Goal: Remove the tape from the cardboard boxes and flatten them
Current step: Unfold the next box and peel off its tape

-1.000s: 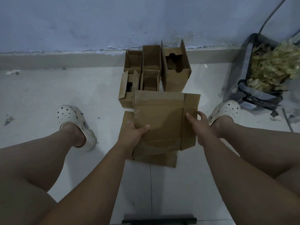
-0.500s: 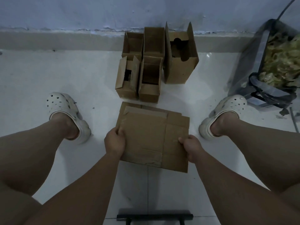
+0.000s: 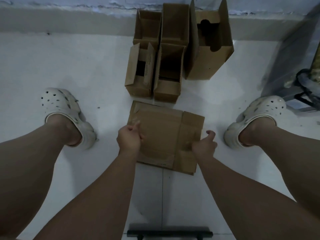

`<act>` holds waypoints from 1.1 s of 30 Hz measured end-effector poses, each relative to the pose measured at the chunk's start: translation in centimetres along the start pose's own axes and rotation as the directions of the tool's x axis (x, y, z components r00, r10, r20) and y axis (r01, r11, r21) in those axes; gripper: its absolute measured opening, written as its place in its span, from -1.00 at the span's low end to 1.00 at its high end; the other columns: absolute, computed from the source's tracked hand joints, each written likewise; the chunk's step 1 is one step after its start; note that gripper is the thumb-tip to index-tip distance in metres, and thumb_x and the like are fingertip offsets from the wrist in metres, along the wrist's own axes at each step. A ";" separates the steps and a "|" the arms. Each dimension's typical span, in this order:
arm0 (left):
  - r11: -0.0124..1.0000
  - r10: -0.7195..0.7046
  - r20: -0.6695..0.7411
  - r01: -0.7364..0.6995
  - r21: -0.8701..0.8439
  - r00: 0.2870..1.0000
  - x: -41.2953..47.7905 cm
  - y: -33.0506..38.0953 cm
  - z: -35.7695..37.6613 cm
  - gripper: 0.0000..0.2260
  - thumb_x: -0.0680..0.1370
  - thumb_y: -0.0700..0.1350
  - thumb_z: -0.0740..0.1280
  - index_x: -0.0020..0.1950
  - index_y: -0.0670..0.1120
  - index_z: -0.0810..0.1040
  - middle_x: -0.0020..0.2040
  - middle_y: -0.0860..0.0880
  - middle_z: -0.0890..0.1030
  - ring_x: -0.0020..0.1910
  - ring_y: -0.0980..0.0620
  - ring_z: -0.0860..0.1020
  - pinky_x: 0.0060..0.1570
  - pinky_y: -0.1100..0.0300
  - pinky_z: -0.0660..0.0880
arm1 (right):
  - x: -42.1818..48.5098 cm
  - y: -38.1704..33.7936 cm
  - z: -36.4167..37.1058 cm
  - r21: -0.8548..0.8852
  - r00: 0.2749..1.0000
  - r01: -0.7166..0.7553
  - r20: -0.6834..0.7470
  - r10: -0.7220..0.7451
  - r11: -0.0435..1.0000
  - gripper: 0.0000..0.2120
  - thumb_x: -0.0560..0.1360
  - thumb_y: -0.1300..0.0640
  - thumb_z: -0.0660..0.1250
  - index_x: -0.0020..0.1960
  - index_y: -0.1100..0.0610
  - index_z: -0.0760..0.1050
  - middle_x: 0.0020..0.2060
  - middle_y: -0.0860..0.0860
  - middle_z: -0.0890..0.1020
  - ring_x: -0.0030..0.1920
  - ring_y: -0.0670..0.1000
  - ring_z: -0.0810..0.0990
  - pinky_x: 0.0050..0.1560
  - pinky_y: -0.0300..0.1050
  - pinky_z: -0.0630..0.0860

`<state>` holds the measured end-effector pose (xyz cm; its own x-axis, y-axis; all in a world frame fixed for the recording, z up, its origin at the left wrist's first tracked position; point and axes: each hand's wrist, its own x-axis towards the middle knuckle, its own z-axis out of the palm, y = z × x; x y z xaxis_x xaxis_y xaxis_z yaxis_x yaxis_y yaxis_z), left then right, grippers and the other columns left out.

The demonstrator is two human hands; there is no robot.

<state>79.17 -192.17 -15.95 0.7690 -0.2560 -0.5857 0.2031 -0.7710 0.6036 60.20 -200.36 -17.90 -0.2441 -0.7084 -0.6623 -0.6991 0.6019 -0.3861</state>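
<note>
A flattened brown cardboard box (image 3: pixel 162 135) lies on the white floor between my feet, on top of another flat piece (image 3: pixel 134 108) whose far left corner shows. My left hand (image 3: pixel 129 137) hovers over its left edge with loosely curled fingers and holds nothing. My right hand (image 3: pixel 205 144) is at its right edge, thumb lifted off the cardboard, fingers loose. Beyond it, several open boxes stand against the wall: a tall box (image 3: pixel 207 54), and small ones (image 3: pixel 140 77) (image 3: pixel 168 87) in front of two more.
My feet in white clogs (image 3: pixel 65 110) (image 3: pixel 256 116) flank the flat cardboard. A dark bin (image 3: pixel 294 66) with black bag handles stands at the right. A black bar (image 3: pixel 169 233) lies near the bottom edge. The wall's skirting (image 3: pixel 69 21) runs behind the boxes.
The flattened box went from held up in both hands down onto the flat piece on the floor. Both hands have loosened their grip on its edges. The camera tilted down.
</note>
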 end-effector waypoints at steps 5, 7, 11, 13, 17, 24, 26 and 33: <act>0.999 -0.013 -0.120 0.019 0.049 0.993 0.1 -0.7 0.4 -0.73 0.62 0.03 0.18 -0.13 -0.13 0.49 -0.22 -0.11 0.58 -0.18 -0.08 0.55 -0.25 0.18 0.34 | -0.8 -3.5 0.7 -0.092 0.919 0.370 -0.106 -0.379 0.924 -0.51 0.53 0.11 0.32 0.41 0.05 0.24 0.29 0.19 0.36 0.26 0.19 0.36 0.22 0.08 0.41; 0.996 -0.086 -0.209 0.082 -0.026 0.974 0.1 -1.0 0.0 -0.96 0.61 -0.16 0.17 0.04 -0.08 0.40 -0.02 -0.10 0.49 -0.07 -0.13 0.51 -0.18 0.17 0.37 | -0.9 -6.3 0.8 -0.032 0.870 0.489 -0.057 -0.490 0.872 -0.58 0.55 -0.02 0.31 0.36 0.00 0.29 0.24 0.11 0.44 0.18 0.09 0.45 0.13 -0.01 0.49; 0.967 -0.214 -0.258 0.167 -0.192 0.942 -0.2 -1.2 -0.7 -0.94 0.60 -0.24 0.20 0.03 -0.10 0.40 0.08 -0.01 0.27 -0.09 -0.08 0.44 -0.32 0.46 0.35 | -0.6 -11.4 0.8 0.045 0.844 0.535 0.029 -0.536 0.844 -0.67 0.55 -0.13 0.31 0.22 -0.04 0.34 0.11 -0.05 0.39 -0.12 -0.16 0.45 -0.26 -0.41 0.21; 0.979 -0.198 -0.287 0.175 -0.105 0.937 -0.1 -1.3 -1.1 -0.85 0.61 -0.12 0.24 0.03 -0.19 0.52 0.24 -0.15 0.29 -0.04 -0.09 0.42 -0.04 0.32 0.36 | -0.3 -12.9 0.4 -0.006 0.782 0.623 -0.014 -0.623 0.782 -0.86 0.56 -0.02 0.33 0.04 -0.03 0.40 0.14 -0.02 0.36 -0.02 -0.12 0.46 -0.19 -0.49 0.22; 0.969 -0.243 -0.364 0.208 -0.133 0.899 0.1 -1.2 -2.1 -0.43 0.66 0.09 -0.02 0.09 -0.36 0.57 0.15 -0.30 0.53 0.14 -0.17 0.46 0.16 0.09 0.32 | 0.1 -14.5 -0.1 -0.096 0.716 0.693 -0.022 -0.698 0.714 -0.86 0.57 0.10 0.33 0.10 -0.07 0.55 0.38 0.06 0.31 0.29 0.02 0.36 0.19 -0.30 0.36; 0.976 -0.151 -0.314 0.090 -0.200 0.937 -0.1 0.7 -1.0 -0.74 0.64 -0.21 0.01 0.08 -0.19 0.49 0.02 -0.19 0.56 -0.01 -0.12 0.53 -0.07 0.17 0.41 | 1.1 -13.9 -0.7 -0.251 0.762 0.638 0.069 -0.644 0.728 -0.56 0.64 0.21 0.17 0.51 0.11 0.28 0.39 0.11 0.46 0.35 0.11 0.46 0.35 -0.08 0.37; 0.983 -0.076 -0.208 0.039 -0.177 0.975 -0.3 0.8 -0.6 -0.74 0.59 -0.29 0.02 0.06 -0.04 0.43 -0.08 -0.11 0.58 -0.10 -0.04 0.54 -0.18 0.21 0.41 | 1.3 -13.7 -1.0 -0.282 0.735 0.638 -0.056 -0.676 0.716 -0.61 0.63 0.26 0.18 0.45 0.12 0.39 0.32 0.10 0.53 0.29 0.11 0.51 0.30 -0.12 0.40; 0.985 0.027 0.376 -0.089 0.148 0.926 0.1 1.1 0.6 -0.66 0.57 -0.31 0.10 0.26 -0.08 0.51 0.17 -0.05 0.53 0.10 -0.03 0.49 0.05 0.16 0.41 | -0.8 -13.9 -2.1 0.202 0.775 0.611 -0.350 -0.526 0.766 -0.74 0.63 0.21 0.18 0.20 0.07 0.60 0.03 -0.11 0.64 0.06 -0.07 0.57 0.13 -0.20 0.54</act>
<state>79.12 -193.42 -15.67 0.4904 -0.4772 -0.7293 0.0421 -0.8228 0.5667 68.64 -208.93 -10.65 -0.0567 -0.9947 -0.0857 -0.5487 0.1027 -0.8297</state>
